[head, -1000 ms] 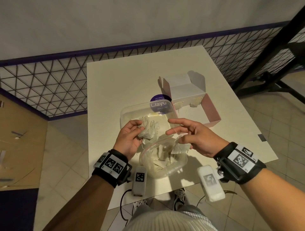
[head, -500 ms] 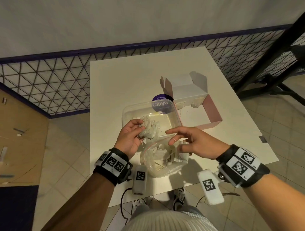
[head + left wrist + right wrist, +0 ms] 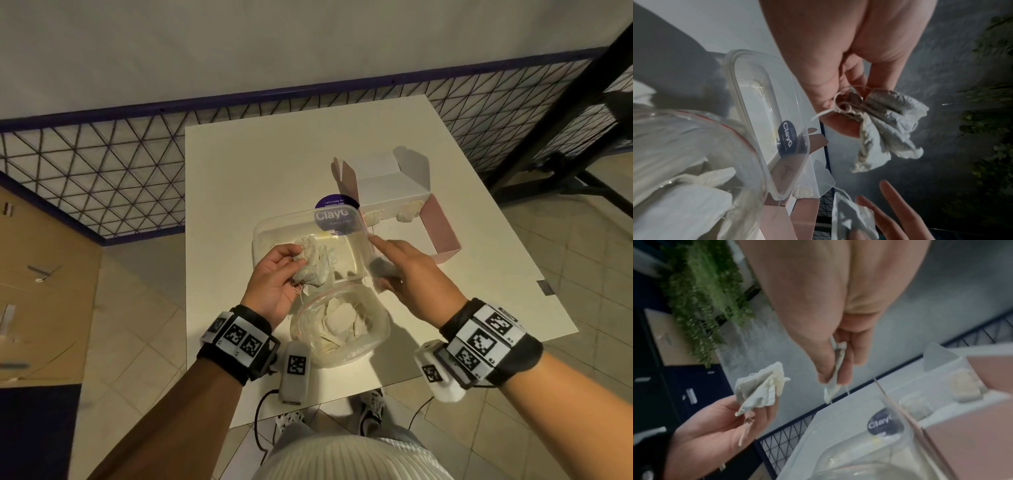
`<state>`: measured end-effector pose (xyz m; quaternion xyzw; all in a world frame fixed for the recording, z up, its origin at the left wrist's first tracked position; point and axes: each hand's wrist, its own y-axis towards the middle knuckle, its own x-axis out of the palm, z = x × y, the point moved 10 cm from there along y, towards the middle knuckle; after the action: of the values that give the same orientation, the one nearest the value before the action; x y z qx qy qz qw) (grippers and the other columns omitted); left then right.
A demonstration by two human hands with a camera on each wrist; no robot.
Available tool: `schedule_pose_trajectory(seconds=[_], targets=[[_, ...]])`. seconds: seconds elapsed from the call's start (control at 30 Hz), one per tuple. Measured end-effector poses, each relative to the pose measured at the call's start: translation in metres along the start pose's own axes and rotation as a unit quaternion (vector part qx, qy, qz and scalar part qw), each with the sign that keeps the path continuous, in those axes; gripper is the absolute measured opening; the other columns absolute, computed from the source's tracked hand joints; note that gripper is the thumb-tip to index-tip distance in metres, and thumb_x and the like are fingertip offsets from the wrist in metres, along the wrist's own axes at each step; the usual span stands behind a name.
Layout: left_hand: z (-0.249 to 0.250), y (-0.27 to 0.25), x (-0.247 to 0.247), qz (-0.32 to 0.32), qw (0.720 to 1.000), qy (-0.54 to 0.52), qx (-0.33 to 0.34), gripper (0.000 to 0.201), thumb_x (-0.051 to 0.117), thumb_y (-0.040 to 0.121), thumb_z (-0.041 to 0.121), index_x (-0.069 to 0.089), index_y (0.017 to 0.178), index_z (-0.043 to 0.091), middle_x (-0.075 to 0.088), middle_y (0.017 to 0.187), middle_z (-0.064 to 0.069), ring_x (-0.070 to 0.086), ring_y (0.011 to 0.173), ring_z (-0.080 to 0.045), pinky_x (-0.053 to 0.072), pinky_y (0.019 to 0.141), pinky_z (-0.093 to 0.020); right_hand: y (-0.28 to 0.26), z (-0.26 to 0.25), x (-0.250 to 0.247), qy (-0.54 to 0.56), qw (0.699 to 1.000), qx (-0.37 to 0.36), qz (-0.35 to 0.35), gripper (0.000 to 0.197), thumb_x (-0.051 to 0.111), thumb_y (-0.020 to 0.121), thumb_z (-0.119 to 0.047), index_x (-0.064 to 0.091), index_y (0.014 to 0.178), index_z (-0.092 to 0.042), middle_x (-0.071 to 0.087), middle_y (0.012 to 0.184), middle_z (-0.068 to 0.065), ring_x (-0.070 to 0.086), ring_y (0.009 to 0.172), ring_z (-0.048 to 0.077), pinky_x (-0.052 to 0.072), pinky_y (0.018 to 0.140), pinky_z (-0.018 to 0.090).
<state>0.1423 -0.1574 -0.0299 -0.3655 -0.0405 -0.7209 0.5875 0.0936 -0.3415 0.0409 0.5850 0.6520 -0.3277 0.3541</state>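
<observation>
My left hand (image 3: 274,279) grips a bunch of crumpled pale tea bags (image 3: 317,267) with their strings, just above a clear plastic container (image 3: 260,236). The left wrist view shows that bunch (image 3: 885,126) pinched between thumb and fingers. My right hand (image 3: 380,263) hovers over the container's right edge and pinches a single tea bag (image 3: 836,366) between thumb and fingers, its index finger stretched forward. This tea bag is blurred in the head view. An open clear zip bag (image 3: 339,322) with several more tea bags lies below both hands.
An open pink cardboard box (image 3: 442,226) stands right of the container, two tea bags (image 3: 407,212) against its back wall. A round purple sticker (image 3: 332,205) lies behind the container. The white table (image 3: 257,164) is small, with a mesh fence behind it.
My right hand dipped toward the zip bag, then rose forward to the container's right edge, now pinching a tea bag. The left hand has stayed put with its bunch.
</observation>
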Motion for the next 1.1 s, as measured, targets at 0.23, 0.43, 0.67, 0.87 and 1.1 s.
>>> schedule_pose_trajectory(seconds=[0.23, 0.43, 0.67, 0.87, 1.1], targets=[[0.002, 0.000, 0.009, -0.004, 1.000, -0.021, 0.004, 0.024, 0.045, 0.090, -0.010, 0.056, 0.088, 0.011, 0.061, 0.095, -0.011, 0.061, 0.086, -0.022, 0.058, 0.067, -0.029, 0.003, 0.024, 0.014, 0.319, 0.925, 0.188, 0.080, 0.095, 0.077, 0.075, -0.009, 0.020, 0.147, -0.034, 0.053, 0.116, -0.011, 0.063, 0.100, 0.022, 0.047, 0.092, 0.025], [-0.001, 0.000, 0.012, -0.019, 0.999, -0.041, -0.001, 0.021, 0.050, 0.087, -0.009, 0.055, 0.090, 0.011, 0.060, 0.101, -0.013, 0.061, 0.091, -0.025, 0.060, 0.068, -0.031, 0.011, 0.014, 0.042, 0.496, 0.836, 0.231, 0.046, 0.079, 0.075, 0.069, 0.008, 0.041, 0.134, -0.021, 0.067, 0.108, 0.009, 0.064, 0.103, 0.022, 0.052, 0.093, 0.036], [-0.004, 0.001, 0.003, -0.011, 0.999, -0.036, -0.001, 0.019, 0.058, 0.078, -0.003, 0.055, 0.091, 0.011, 0.060, 0.103, -0.014, 0.061, 0.092, -0.026, 0.059, 0.070, -0.032, 0.012, -0.007, 0.067, 0.567, 0.786, 0.247, -0.023, 0.025, 0.063, 0.083, 0.004, 0.059, 0.099, -0.014, 0.065, 0.089, 0.004, 0.063, 0.077, 0.014, 0.056, 0.068, 0.026], [-0.004, 0.001, -0.006, -0.003, 1.000, -0.030, -0.006, 0.020, 0.060, 0.076, -0.002, 0.057, 0.091, 0.011, 0.061, 0.101, -0.013, 0.062, 0.090, -0.025, 0.059, 0.072, -0.032, 0.006, -0.003, 0.069, 0.579, 0.773, 0.258, -0.031, 0.014, 0.055, 0.093, -0.014, 0.067, 0.100, -0.011, 0.059, 0.094, 0.012, 0.061, 0.086, 0.020, 0.058, 0.069, 0.030], [0.003, 0.004, -0.014, 0.001, 1.000, -0.031, 0.001, 0.020, 0.054, 0.085, -0.007, 0.059, 0.090, 0.011, 0.060, 0.106, -0.015, 0.060, 0.097, -0.028, 0.058, 0.075, -0.031, 0.011, 0.016, 0.014, 0.034, 0.996, 0.071, 0.029, 0.026, 0.062, 0.089, -0.023, 0.069, 0.112, -0.013, 0.069, 0.094, 0.009, 0.063, 0.084, 0.022, 0.038, 0.074, 0.019]])
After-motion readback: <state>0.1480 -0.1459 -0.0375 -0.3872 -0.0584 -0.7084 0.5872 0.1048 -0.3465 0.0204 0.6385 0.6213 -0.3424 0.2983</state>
